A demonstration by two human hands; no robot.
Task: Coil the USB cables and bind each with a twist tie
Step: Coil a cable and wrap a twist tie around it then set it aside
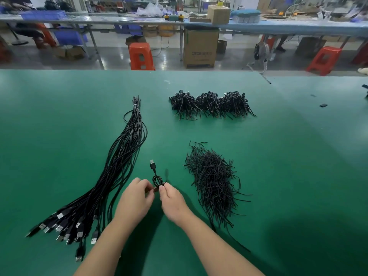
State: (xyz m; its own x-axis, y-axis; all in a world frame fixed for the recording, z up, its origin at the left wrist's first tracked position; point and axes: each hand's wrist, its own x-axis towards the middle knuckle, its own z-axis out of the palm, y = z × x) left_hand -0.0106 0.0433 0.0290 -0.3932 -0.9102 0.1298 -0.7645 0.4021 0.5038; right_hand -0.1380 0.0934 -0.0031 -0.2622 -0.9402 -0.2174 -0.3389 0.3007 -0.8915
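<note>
Clearly the coiled USB cable (pixel 157 181) between the hands is a light, limp thing: thin black cord that bends easily and would likely spring loose if the pinch slackened. Its plug (pixel 152 164) sticks up stiffly above the small coil. The left hand (pixel 135 198) has its fingers curled in, pinching the coil's lower end; the right hand (pixel 171 202) pinches at the same spot, with what looks like a twist tie (pixel 164 183) poking out beside the coil, though it is too thin to be sure. The best hold is probably at the coil's waist, where all turns cross, so 1 pinch keeps them together while the tie is wound.

To the left lies a long bundle of uncoiled cables (pixel 119 166), tied near its far end, plugs fanned toward the person. To the right sits a heap of twist ties (pixel 215 180), wiry and easily tangled. Farther off, 3 clumps of finished coils (pixel 211 104) lie in a row.

The bench (pixel 59 126) has a smooth green mat. Beyond it stand orange stools (pixel 141 56), a cardboard box (pixel 200 49) and another long worktable (pixel 278 26).
</note>
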